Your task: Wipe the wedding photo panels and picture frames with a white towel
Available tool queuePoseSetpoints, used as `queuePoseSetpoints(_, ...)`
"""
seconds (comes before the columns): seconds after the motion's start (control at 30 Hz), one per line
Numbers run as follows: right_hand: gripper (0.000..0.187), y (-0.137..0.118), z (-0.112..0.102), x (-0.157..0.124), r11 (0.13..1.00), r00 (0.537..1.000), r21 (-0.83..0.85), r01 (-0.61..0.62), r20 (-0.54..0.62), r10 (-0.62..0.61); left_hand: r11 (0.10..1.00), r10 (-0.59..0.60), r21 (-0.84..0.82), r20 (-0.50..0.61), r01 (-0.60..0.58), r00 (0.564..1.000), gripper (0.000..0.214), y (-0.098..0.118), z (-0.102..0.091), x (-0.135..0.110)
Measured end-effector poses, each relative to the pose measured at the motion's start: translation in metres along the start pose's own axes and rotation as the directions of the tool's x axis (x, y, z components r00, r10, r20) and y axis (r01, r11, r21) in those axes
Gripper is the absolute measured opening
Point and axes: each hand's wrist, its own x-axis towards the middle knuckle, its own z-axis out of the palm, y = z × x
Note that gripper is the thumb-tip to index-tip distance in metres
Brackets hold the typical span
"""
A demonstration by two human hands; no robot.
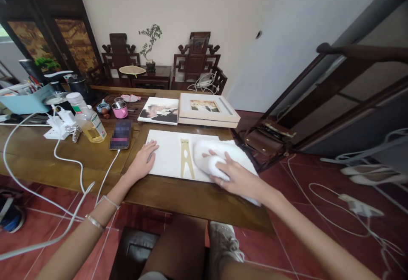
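Observation:
A white flat panel (165, 148) lies on the wooden table in front of me, with a tan cut-out shape like a pair of legs (187, 159) on its face. My left hand (143, 159) rests on the panel's left edge, fingers stretched out and holding nothing. On the right part of the panel, my right hand (234, 173) is closed around a bunched part of a white cloth (244, 154). The rest of the cloth spreads past the panel's right end and droops toward the table's front corner. It covers that side of the panel.
Behind the panel lie a photo book (159, 110) and a thick framed album (207, 118). To the left are a charging phone (120, 134), a bottle of yellow liquid (91, 123), a pink cup (119, 109) and a power strip (60, 127) with loose cables. A wooden chair (270, 144) stands at right.

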Motion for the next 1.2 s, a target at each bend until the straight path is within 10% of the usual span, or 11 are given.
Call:
queuePoseSetpoints(0.3,0.018,0.041,-0.002,0.080,0.993,0.999,-0.116,-0.013,-0.042,0.008,1.000,-0.009,-0.010,0.001,0.010,1.000,0.038,0.000,-0.002,0.000)
queuePoseSetpoints(0.73,0.029,-0.034,-0.025,-0.037,0.988,0.980,0.149,0.048,0.186,-0.076,1.000,0.008,0.030,0.004,-0.008,1.000,0.039,-0.001,0.001,-0.001)
queuePoseSetpoints(1.2,0.015,0.029,-0.011,0.086,0.994,0.998,-0.103,-0.020,-0.057,0.014,1.000,-0.001,-0.001,0.013,0.001,1.000,0.039,0.000,-0.002,-0.001)
